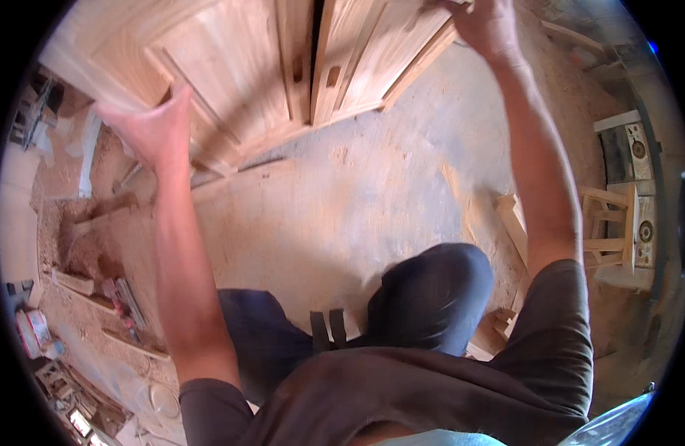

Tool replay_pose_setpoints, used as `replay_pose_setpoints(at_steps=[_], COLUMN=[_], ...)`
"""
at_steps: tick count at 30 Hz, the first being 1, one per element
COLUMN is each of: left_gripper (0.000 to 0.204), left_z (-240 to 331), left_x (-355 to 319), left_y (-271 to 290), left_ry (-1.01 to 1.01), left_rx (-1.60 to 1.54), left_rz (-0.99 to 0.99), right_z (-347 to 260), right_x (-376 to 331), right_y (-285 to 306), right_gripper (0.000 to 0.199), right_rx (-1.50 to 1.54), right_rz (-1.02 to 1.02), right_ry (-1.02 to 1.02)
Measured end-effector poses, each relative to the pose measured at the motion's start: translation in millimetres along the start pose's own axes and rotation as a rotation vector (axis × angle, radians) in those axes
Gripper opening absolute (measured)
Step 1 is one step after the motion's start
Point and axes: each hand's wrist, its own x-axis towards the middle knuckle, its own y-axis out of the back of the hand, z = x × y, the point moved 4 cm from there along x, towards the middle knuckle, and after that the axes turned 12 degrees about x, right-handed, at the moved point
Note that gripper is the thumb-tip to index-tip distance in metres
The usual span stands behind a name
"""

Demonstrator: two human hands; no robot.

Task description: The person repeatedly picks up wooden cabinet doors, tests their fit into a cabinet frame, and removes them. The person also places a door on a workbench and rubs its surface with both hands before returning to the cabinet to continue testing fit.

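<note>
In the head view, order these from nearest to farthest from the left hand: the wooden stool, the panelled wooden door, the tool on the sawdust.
1. Panelled wooden door: touching the left hand, top.
2. Tool: lower left floor.
3. Wooden stool: far right.

- The floor (372, 201) is bare concrete, dusted pale with sawdust, which thickens toward nine o'clock.
- Two panelled wooden doors (283, 74) stand on it at twelve o'clock, their lower edges meeting the concrete.
- A thin wooden strip (235, 167) lies just below the doors.
- Short planks (510, 223) lie at three o'clock, beside a small wooden stool (610, 227).
- Offcuts and slats (104, 297) lie in the sawdust at eight o'clock.
</note>
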Motion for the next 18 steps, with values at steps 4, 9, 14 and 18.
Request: replay_pose_setpoints(at_steps=[4, 9, 14, 18], left_gripper=[0.124, 0.120, 0.118, 0.117], left_z=[-1.9, -5.1, 0.4, -7.2], left_x=[-0.9, -1.3, -5.2, -1.9], left_y=[-7.5, 4.3, -5.8, -6.2], left_ry=[-0.063, -0.050, -0.037, -0.064], left_rx=[0.035, 0.017, 0.007, 0.024], left_rz=[0.183, 0.206, 0.202, 0.235], right_z=[-1.0, -6.3, 9.5, 6.8], right_x=[0.8, -10.8, -43.8, -50.4], right_y=[1.8, -25.6, -32.3, -45.0], right_gripper=[0.060, 0.060, 0.078, 0.077], right_rx=[0.015, -0.062, -0.006, 0.185], right_rz=[0.108, 0.370, 0.542, 0.564], right_ry=[-0.068, -0.209, -0.556, -0.798])
